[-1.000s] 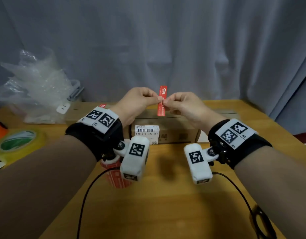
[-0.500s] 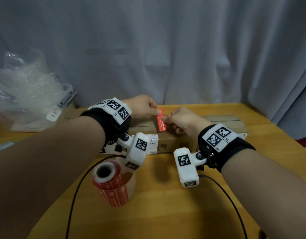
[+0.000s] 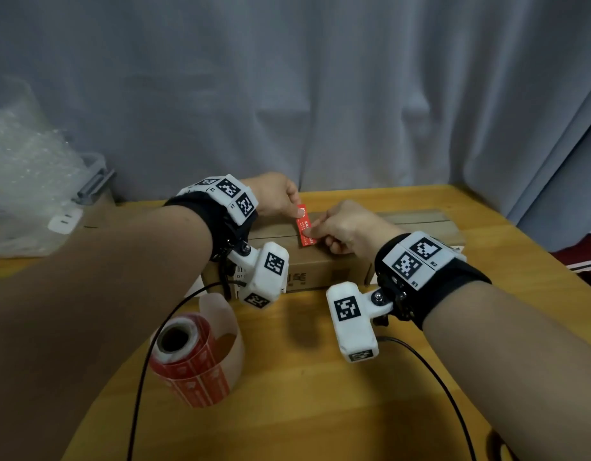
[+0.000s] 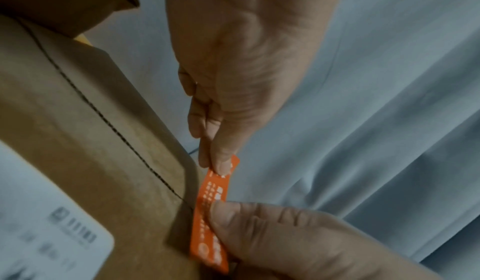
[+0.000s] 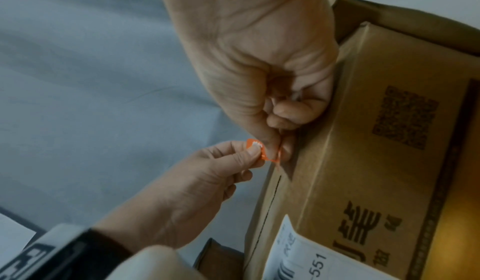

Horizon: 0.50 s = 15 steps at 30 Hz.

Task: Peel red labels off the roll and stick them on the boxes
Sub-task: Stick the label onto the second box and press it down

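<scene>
A small red label is held just over the top seam of a brown cardboard box at the table's middle. My left hand pinches the label's far end, and my right hand pinches its near part against the box top. In the left wrist view the label hangs between my left hand and the right thumb by the box edge. In the right wrist view only a corner of the label shows between both hands. The roll of red labels stands nearer, front left, with bare backing paper curling behind it.
A heap of clear bubble wrap fills the far left, with a second brown box beside it. Black cables run across the wooden table from both wrists. A grey curtain hangs right behind the table.
Both hands brought the label down from mid-air, where it stood upright, onto the top of the box. The roll has come into full view at the front left.
</scene>
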Tool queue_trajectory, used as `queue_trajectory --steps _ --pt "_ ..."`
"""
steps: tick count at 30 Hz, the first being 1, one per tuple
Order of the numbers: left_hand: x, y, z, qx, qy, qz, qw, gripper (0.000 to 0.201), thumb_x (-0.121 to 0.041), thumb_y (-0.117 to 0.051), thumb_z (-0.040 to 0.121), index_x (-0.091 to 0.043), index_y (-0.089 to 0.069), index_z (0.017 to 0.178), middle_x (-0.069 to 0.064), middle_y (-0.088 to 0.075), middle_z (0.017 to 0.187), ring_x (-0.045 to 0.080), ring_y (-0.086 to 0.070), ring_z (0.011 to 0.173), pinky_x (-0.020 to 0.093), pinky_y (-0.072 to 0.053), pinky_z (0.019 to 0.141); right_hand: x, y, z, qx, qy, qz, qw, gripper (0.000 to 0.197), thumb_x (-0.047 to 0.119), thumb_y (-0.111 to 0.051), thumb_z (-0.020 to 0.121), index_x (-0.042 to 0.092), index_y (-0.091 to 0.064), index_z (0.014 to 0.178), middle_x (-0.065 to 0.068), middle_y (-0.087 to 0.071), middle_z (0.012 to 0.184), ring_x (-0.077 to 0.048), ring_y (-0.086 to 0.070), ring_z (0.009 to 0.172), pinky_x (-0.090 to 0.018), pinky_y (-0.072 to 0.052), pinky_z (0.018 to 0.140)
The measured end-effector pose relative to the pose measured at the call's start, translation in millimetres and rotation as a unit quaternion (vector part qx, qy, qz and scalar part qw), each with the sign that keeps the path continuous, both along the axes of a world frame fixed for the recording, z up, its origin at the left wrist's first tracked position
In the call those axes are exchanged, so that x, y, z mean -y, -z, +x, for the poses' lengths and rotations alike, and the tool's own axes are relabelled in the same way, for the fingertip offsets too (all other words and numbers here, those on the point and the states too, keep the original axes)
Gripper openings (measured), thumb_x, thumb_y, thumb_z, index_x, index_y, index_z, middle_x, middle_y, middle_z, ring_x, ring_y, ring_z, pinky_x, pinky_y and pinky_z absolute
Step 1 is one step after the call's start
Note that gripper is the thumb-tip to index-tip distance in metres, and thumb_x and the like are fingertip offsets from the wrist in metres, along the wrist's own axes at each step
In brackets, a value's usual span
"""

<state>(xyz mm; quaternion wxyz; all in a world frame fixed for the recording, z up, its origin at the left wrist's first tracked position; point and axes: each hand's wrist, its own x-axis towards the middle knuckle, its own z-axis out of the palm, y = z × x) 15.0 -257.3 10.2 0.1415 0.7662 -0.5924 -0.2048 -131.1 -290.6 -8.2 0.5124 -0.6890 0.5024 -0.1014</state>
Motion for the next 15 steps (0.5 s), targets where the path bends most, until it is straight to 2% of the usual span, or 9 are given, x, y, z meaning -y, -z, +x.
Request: queue_trajectory --steps 2,3,5,7,8,9,11,13,15 --pt "1 0 -1 0.012 0.009 0.003 1.0 0.012 -0.027 -0.07 0.081 -0.02 -0.064 0.087 -0.008 -0.056 0.075 0.013 -0.053 0.085 0.023 -0.037 0.073 1 1 2 -0.002 0.011 -0.003 1.0 0.033 0.007 -0.073 0.078 0.005 -0.058 0.107 -0.003 -0.049 0.054 -0.009 -0.04 0.041 -0.016 -0.036 0.034" --pt "2 0 -1 0.016 0.011 0.004 1.0 0.012 -0.027 -0.07 0.081 -0.019 -0.064 0.088 -0.007 -0.057 0.076 0.013 -0.053 0.086 0.024 -0.037 0.075 2 0 2 -0.002 0.01 -0.008 1.0 0.036 0.006 -0.073 0.078 0.005 -0.055 0.109 -0.003 -0.049 0.054 -0.009 -0.04 0.042 -0.016 -0.036 0.033" --pt "2 1 -1 0.018 0.009 0.003 1.0 0.016 -0.026 -0.07 0.081 -0.016 -0.066 0.091 -0.002 -0.06 0.083 0.014 -0.053 0.088 0.024 -0.038 0.074 2 0 2 -0.004 -0.002 -0.023 1.0 0.026 0.006 -0.072 0.079 0.01 -0.053 0.096 -0.003 -0.049 0.057 -0.01 -0.04 0.043 -0.016 -0.035 0.032" --pt "2 2 -1 0.021 0.009 -0.001 1.0 0.021 -0.026 -0.07 0.081 -0.012 -0.067 0.096 0.0 -0.06 0.088 0.014 -0.053 0.087 0.021 -0.039 0.065 1 -2 -1 -0.009 -0.035 -0.05 0.998 0.018 0.006 -0.068 0.081 0.016 -0.053 0.082 -0.002 -0.05 0.062 -0.01 -0.041 0.048 -0.016 -0.036 0.033" --pt "2 2 -1 0.021 0.008 -0.003 1.0 0.022 -0.026 -0.07 0.081 -0.011 -0.068 0.096 0.0 -0.06 0.085 0.013 -0.052 0.085 0.018 -0.037 0.061 0 -2 -2 -0.011 -0.059 -0.066 0.996 0.016 0.005 -0.067 0.082 0.017 -0.055 0.08 -0.002 -0.052 0.066 -0.009 -0.042 0.051 -0.015 -0.036 0.034" --pt "2 3 0 0.019 0.006 -0.003 1.0 0.022 -0.026 -0.07 0.081 -0.011 -0.068 0.096 -0.001 -0.059 0.08 0.013 -0.051 0.083 0.015 -0.036 0.06 -2 -3 -4 -0.013 -0.085 -0.079 0.993 0.016 0.003 -0.065 0.081 0.017 -0.058 0.083 -0.001 -0.053 0.072 -0.009 -0.044 0.055 -0.014 -0.037 0.036" --pt "3 4 1 0.015 0.005 -0.004 1.0 0.018 -0.024 -0.07 0.081 -0.013 -0.067 0.094 -0.004 -0.057 0.074 0.012 -0.051 0.081 0.015 -0.035 0.06 -5 -5 -9 -0.019 -0.142 -0.11 0.984 0.03 -0.003 -0.062 0.078 0.019 -0.061 0.099 0.0 -0.055 0.086 -0.01 -0.05 0.066 -0.016 -0.041 0.044" --pt "4 4 3 0.01 0.005 -0.003 1.0 0.013 -0.022 -0.07 0.081 -0.015 -0.066 0.091 0.001 -0.06 0.081 0.014 -0.052 0.083 0.017 -0.036 0.062 -7 -6 -12 -0.026 -0.192 -0.153 0.969 0.042 -0.006 -0.061 0.076 0.021 -0.056 0.108 -0.002 -0.054 0.096 -0.013 -0.052 0.076 -0.018 -0.041 0.052" --pt "3 2 5 0.005 0.003 -0.009 1.0 0.017 -0.022 -0.071 0.08 -0.012 -0.068 0.094 0.003 -0.061 0.085 0.015 -0.052 0.084 0.017 -0.035 0.063 -7 -6 -13 -0.027 -0.214 -0.214 0.953 0.041 -0.005 -0.064 0.077 0.02 -0.056 0.108 -0.002 -0.054 0.096 -0.012 -0.052 0.072 -0.016 -0.039 0.053"
